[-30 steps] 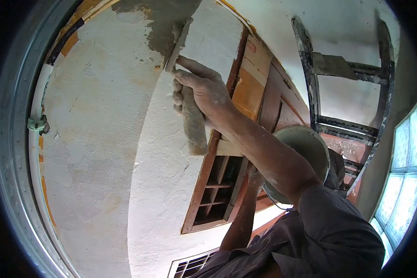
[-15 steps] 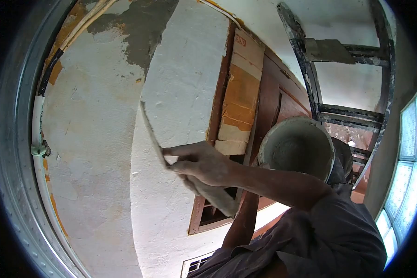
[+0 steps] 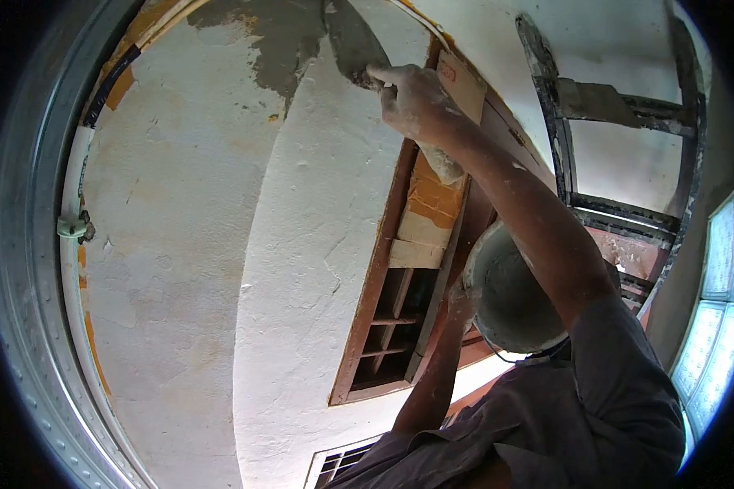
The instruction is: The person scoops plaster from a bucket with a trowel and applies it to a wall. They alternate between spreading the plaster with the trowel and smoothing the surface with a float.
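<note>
My right hand [image 3: 416, 102] is closed around a trowel, its dusty handle end sticking out below the fist. The trowel's grey blade [image 3: 352, 37] lies against or very close to the upper wall, beside a dark patch of wet plaster [image 3: 289, 49]. Lower down, my left hand [image 3: 462, 303] grips the side of a bucket [image 3: 506, 285] at its rim; most of its fingers are hidden. Grey residue coats the inside of the bucket, which my right forearm partly covers.
A plaster-splashed ladder [image 3: 559, 147] leans at the right. Near the bucket is a brown wooden frame [image 3: 363, 326] with cardboard [image 3: 432, 200] in it. A pipe [image 3: 73, 179] runs along the left side, next to a metal edge. Glass blocks [image 3: 714, 301] stand far right.
My right hand has swung up with the trowel, from mid-wall to the wet plaster patch. My left hand at the bucket has come into sight. The view has shifted slightly.
</note>
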### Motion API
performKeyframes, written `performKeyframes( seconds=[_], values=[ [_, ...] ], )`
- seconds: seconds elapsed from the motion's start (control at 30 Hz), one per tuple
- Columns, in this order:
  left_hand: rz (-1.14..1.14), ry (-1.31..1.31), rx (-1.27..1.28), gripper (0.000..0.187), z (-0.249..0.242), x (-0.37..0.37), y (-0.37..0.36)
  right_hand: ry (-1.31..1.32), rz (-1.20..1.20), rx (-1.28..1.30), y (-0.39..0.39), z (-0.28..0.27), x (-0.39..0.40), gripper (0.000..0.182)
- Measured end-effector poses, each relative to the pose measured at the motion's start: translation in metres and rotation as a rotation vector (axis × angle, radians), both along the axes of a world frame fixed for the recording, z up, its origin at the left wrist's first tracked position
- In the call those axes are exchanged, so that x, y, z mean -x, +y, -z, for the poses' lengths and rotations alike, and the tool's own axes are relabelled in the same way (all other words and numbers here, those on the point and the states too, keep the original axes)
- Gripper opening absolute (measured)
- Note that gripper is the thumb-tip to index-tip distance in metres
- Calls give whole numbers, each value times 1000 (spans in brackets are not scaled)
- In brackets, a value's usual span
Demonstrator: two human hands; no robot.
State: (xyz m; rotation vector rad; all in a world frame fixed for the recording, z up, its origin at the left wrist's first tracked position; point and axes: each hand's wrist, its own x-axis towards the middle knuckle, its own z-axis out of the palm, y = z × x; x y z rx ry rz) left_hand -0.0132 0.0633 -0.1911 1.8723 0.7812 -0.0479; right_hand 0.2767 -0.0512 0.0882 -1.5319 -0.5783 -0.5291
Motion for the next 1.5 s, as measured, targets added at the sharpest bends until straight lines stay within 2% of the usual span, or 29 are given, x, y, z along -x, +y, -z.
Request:
performKeyframes(
  seconds=[0.07, 0.17, 0.27, 0.37, 0.4, 0.47, 0.53, 0.63, 0.7, 0.77, 0.87, 0.9, 0.97, 1.03, 1.1, 1.2, 1.3, 1.33, 1.4, 1.47, 1.5],
  values=[
    [12, 3, -60, 71, 20, 3, 10, 34, -120, 22, -13, -11, 20, 48],
    [-33, -25, -46, 53, -5, -3, -11, 19, -226, 14, -13, -17, 49, 38],
    [42, -77, 66, 72, 2, -2, -3, -22, -279, 65, -12, -22, 85, 47],
    [57, -84, 78, 68, 3, -10, -1, -124, -321, 266, -24, -32, 122, 58],
    [51, -78, 67, 67, 2, -13, -1, -248, -315, 182, -23, -24, 132, 61],
    [37, -75, 54, 65, -2, -18, -1, -253, -517, 225, -42, -24, 148, 52],
    [23, -77, 56, 63, -2, -19, -4, -244, -603, 85, -59, -6, 156, 46],
    [-9, -102, 77, 60, -4, -12, -10, -79, -736, -188, -85, 47, 161, 37],
    [-33, -128, 92, 59, 1, -8, -10, 280, -795, -105, -123, 85, 163, 37],
    [-57, -149, 129, 57, 2, -5, -10, 246, -648, 327, -172, 118, 159, 33],
    [-96, -168, 208, 55, 2, -4, -14, 547, -685, 755, -229, 150, 168, 31],
    [-116, -176, 238, 55, -2, -4, -18, 384, -622, 862, -241, 180, 170, 29],
    [-143, -194, 289, 54, -15, -4, -26, -107, -315, 1106, -256, 276, 174, 29],
    [-49, -210, 267, 53, -47, -15, -38, -24, -287, 943, -270, 299, 188, 29],
    [-30, -268, 352, 57, -61, -20, -49, 596, -460, 355, -254, 282, 190, 29],
    [24, -353, 490, 68, -72, -29, -53, 314, -333, 957, -250, 209, 175, 29],
    [78, -397, 534, 65, -81, -33, -62, 694, -178, 550, -283, 187, 156, 29],
    [114, -420, 550, 63, -91, -36, -69, 769, -76, 533, -295, 186, 148, 30],
    [185, -433, 574, 60, -106, -41, -79, 666, 24, 459, -323, 168, 143, 32],
    [264, -425, 589, 58, -114, -53, -86, 707, -190, 465, -353, 165, 133, 35],
    [251, -348, 597, 58, -105, -57, -87, 1044, -289, 328, -359, 142, 135, 43]
  ],
)
